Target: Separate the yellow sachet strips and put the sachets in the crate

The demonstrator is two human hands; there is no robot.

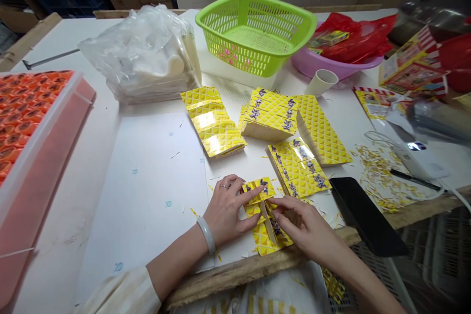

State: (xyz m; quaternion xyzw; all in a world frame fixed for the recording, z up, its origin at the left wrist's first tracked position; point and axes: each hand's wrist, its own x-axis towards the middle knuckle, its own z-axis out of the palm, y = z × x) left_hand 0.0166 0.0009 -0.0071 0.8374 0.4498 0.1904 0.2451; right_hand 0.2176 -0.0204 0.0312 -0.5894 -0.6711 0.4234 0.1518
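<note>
Yellow printed card lies in small pieces (263, 243) between the two hands, close to the table's wooden edge (235, 274). The group runs lengthwise from the far side toward the person, its near end leaning slightly right, so each hand meets a long side. Neither is clearly nearer: the left hand (228, 206) comes from the left, fingers spread, forefinger laid over the far piece and thumb reaching in at the middle. The right hand (303, 223) comes from the right, thumb and forefinger bent together at a raised grey edge (268, 223); whether they pinch it, I cannot tell. Just beyond the right hand sits a card stack (300, 167), with a phone (366, 216) farther right.
</note>
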